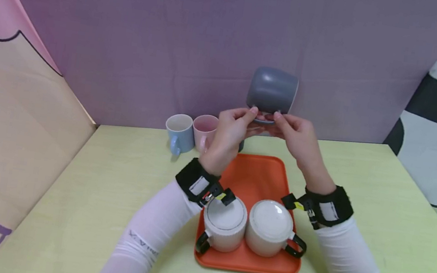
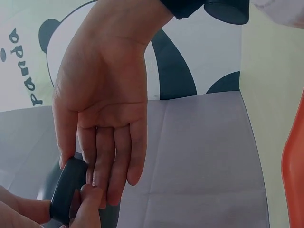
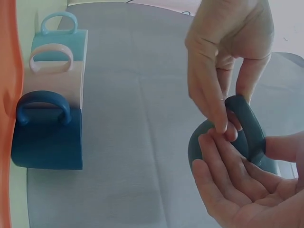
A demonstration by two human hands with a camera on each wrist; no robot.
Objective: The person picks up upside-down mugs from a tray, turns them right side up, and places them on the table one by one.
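Both hands hold one grey mug aloft, upside down, above the tray.

The left hand (image 1: 231, 131) and right hand (image 1: 299, 138) pinch the grey mug (image 1: 272, 90) at its rim. Two white mugs (image 1: 247, 227) sit inverted on the one orange tray (image 1: 256, 179); three more mugs, blue (image 1: 180, 132), pink (image 1: 204, 131) and dark blue (image 3: 47, 130), line the back wall.

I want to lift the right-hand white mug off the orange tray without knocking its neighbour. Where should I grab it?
Take the white mug by its black handle, coming from the right: it sits upside down, the handle sticks out rightward, and the second mug crowds its left.
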